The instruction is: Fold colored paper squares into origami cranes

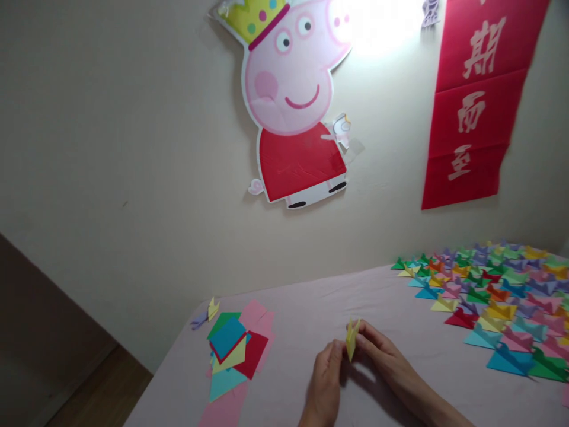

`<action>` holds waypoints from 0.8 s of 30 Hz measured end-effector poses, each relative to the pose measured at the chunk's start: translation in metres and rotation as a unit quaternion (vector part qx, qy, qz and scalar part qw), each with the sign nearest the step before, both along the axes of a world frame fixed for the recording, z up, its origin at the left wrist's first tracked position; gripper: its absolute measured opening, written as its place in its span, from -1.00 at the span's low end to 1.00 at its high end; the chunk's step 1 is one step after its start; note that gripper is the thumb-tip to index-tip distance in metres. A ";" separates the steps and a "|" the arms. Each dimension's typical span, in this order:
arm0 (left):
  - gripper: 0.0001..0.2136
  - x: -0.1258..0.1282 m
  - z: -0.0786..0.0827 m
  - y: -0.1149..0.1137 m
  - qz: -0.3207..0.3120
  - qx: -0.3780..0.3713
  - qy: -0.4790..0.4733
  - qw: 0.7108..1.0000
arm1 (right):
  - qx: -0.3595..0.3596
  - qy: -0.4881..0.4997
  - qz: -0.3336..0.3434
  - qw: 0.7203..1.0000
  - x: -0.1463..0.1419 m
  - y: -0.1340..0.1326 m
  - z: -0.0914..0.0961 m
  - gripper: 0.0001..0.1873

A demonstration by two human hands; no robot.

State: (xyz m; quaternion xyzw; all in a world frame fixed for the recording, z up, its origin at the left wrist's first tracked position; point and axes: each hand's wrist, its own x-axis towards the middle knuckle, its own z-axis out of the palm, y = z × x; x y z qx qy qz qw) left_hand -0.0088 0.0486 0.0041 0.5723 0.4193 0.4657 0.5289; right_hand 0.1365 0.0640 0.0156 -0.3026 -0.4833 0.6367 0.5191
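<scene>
Pinching a small folded yellow paper figure (352,339), my left grip (328,370) and right grip (383,354) are closed on it by the fingertips, just above the pink sheet (302,320). A loose stack of flat coloured paper squares (233,350) lies well to the left. Rows of folded coloured paper figures (489,296) spread out on the right.

Folded paper (352,339) yellow; tablecloth (311,308) pale pink; wall banner (482,101) red, pale characters.
</scene>
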 end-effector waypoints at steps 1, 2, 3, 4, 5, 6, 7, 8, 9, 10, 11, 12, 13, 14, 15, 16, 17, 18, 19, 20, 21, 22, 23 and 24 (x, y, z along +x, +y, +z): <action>-0.46 0.001 0.001 0.001 -0.016 -0.019 -0.024 0.999 | 0.000 0.006 0.015 1.000 -0.001 -0.002 0.000 -0.61; -0.46 0.002 0.001 0.001 -0.033 -0.034 -0.043 0.998 | -0.002 0.009 0.026 1.000 -0.002 -0.003 0.000 -0.61; -0.46 0.003 0.002 0.001 -0.046 -0.046 -0.059 0.996 | -0.004 0.006 0.031 1.000 -0.002 -0.004 -0.001 -0.61; -0.47 0.004 0.003 0.002 -0.048 -0.057 -0.070 0.995 | -0.006 -0.001 0.025 1.000 -0.002 -0.004 -0.003 -0.61; -0.48 0.005 0.004 0.001 -0.039 -0.066 -0.076 0.994 | -0.010 -0.010 0.010 1.000 -0.001 -0.004 -0.005 -0.61; -0.50 0.005 0.004 0.001 -0.018 -0.071 -0.077 0.994 | -0.015 -0.018 -0.009 1.000 -0.001 -0.003 -0.007 -0.61; -0.52 0.004 0.005 0.001 0.010 -0.075 -0.073 0.994 | -0.021 -0.020 -0.028 0.999 0.000 -0.002 -0.010 -0.59; -0.54 0.004 0.005 0.000 0.038 -0.074 -0.064 0.994 | -0.028 -0.015 -0.044 0.999 0.001 0.000 -0.012 -0.56; -0.56 0.003 0.005 0.000 0.063 -0.067 -0.051 0.994 | -0.032 -0.010 -0.052 0.998 0.001 0.001 -0.014 -0.53; -0.58 0.002 0.004 0.000 0.081 -0.054 -0.036 0.995 | -0.031 -0.006 -0.055 0.998 0.002 0.003 -0.016 -0.51; -0.60 0.001 0.003 0.000 0.092 -0.040 -0.023 0.995 | -0.024 -0.007 -0.056 0.998 0.002 0.005 -0.017 -0.52; -0.62 0.001 0.002 0.000 0.098 -0.027 -0.009 0.995 | -0.012 -0.013 -0.056 0.998 0.001 0.006 -0.017 -0.54; -0.63 0.001 0.000 0.000 0.102 -0.014 0.007 0.995 | -0.001 -0.022 -0.057 0.998 0.001 0.007 -0.017 -0.56; -0.65 0.002 -0.002 0.000 0.107 -0.001 0.026 0.994 | 0.009 -0.031 -0.059 0.998 0.000 0.007 -0.016 -0.59; -0.67 0.002 -0.003 0.000 0.112 0.010 0.046 0.993 | 0.014 -0.035 -0.063 0.997 0.000 0.008 -0.015 -0.60; -0.70 0.003 -0.005 0.000 0.114 0.020 0.068 0.991 | 0.016 -0.035 -0.068 0.997 0.000 0.008 -0.013 -0.59; -0.73 0.003 -0.006 0.000 0.112 0.029 0.091 0.989 | 0.016 -0.033 -0.072 0.997 0.000 0.008 -0.012 -0.58; -0.77 0.004 -0.007 -0.001 0.109 0.036 0.111 0.987 | 0.014 -0.028 -0.074 0.997 0.000 0.007 -0.011 -0.58; -0.80 0.004 -0.008 -0.001 0.106 0.039 0.127 0.985 | 0.012 -0.023 -0.076 0.997 0.000 0.007 -0.011 -0.59; -0.82 0.004 -0.008 -0.002 0.102 0.041 0.140 0.984 | 0.010 -0.021 -0.076 0.997 0.000 0.007 -0.011 -0.60; -0.84 0.004 -0.008 -0.002 0.102 0.042 0.151 0.982 | 0.009 -0.022 -0.074 0.997 0.000 0.007 -0.011 -0.61; -0.85 0.004 -0.008 -0.003 0.103 0.045 0.160 0.981 | 0.009 -0.025 -0.072 0.997 0.001 0.007 -0.011 -0.61; -0.86 0.004 -0.007 -0.003 0.105 0.048 0.168 0.979 | 0.009 -0.030 -0.071 0.997 0.001 0.007 -0.011 -0.62; -0.87 0.004 -0.005 -0.004 0.107 0.051 0.176 0.977 | 0.010 -0.035 -0.070 0.997 0.002 0.007 -0.011 -0.62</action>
